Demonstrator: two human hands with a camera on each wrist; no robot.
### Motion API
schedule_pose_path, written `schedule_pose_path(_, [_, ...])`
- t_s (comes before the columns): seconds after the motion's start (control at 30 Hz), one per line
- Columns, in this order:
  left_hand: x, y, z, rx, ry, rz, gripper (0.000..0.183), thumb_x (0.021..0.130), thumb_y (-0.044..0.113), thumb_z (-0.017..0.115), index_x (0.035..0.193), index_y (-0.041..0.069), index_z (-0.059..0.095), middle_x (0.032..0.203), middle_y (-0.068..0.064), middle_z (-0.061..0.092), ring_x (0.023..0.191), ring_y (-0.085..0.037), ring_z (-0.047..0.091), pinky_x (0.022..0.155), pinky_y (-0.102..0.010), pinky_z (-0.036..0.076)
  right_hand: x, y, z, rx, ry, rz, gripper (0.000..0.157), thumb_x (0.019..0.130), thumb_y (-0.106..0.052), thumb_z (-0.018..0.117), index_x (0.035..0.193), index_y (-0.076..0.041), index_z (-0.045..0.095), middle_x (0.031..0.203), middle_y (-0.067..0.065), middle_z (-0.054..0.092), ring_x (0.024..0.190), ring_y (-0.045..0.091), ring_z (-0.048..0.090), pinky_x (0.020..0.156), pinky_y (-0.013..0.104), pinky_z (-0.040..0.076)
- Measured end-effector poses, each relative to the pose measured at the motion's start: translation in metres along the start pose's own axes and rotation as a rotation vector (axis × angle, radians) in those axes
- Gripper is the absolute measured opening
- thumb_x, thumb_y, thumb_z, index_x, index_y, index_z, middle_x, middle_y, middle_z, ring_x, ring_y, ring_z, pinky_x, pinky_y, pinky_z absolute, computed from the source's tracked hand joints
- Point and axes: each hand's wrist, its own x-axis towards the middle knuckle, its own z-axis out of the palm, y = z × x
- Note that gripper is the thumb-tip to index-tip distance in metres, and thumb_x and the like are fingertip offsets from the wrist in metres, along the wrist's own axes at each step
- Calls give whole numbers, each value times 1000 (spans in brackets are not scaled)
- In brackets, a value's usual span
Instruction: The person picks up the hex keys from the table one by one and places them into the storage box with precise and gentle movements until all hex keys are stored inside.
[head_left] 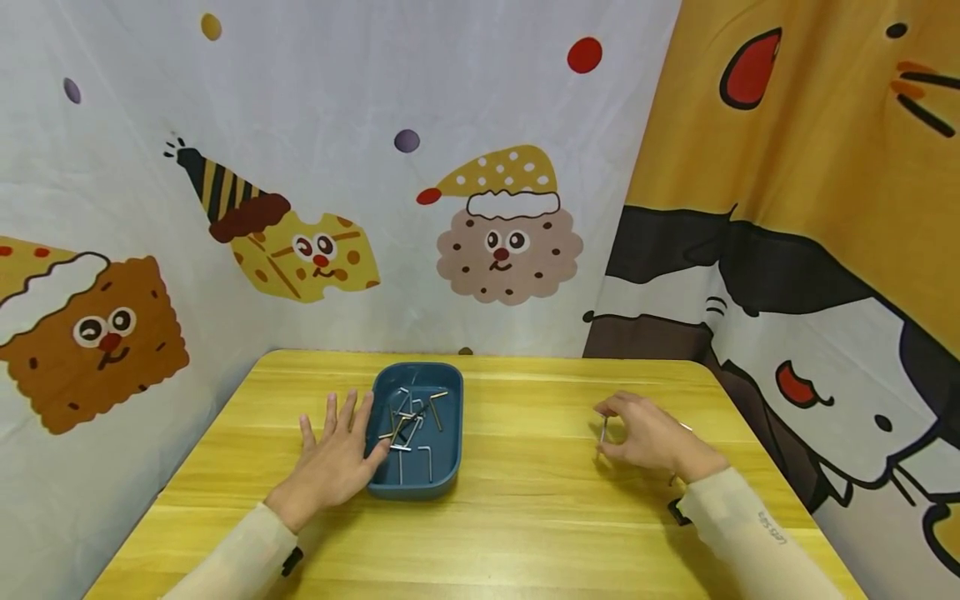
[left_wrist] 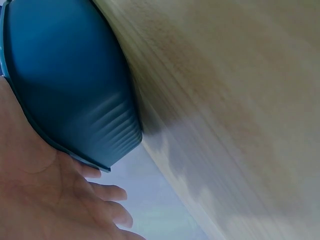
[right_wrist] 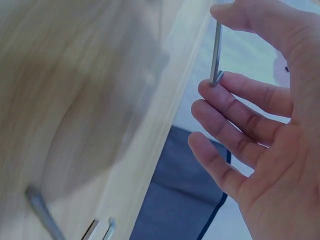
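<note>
A dark blue rectangular tray (head_left: 453,442) on the table holds several L-shaped hex keys (head_left: 424,465), silver, brassy and dark, some crossing in a loose heap. My left hand (head_left: 330,467) is at the tray's left side, fingers spread and thumb over the rim. The left wrist view has the palm (left_wrist: 40,195) against the edge of the tray. Right of it, above the table, my right hand (head_left: 647,435) pinches a silver hex key (right_wrist: 216,52) between thumb and fingertips. Its long arm runs from thumb to fingers; the short bend sits at the fingers.
The wood-grain table (head_left: 517,517) extends between the hands. Below the right hand lie more metal pieces (right_wrist: 44,215), partly cut off by the frame; in the head view the hand and forearm mostly hide them. A cartoon-printed cloth (head_left: 337,108) hangs behind the table and along its sides.
</note>
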Motion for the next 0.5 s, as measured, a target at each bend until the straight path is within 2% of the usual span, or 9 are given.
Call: schedule_pose_path(0.5, [0,-1,1,-4,11,8,92,120,53,57,188,9,15,195,-27,6,179,-62,-8,131,-96,-10,10,-39,4,-115,95,-108,61,92,-33,96,145,-8,80,134,9,81,121,31,81,102,53,70])
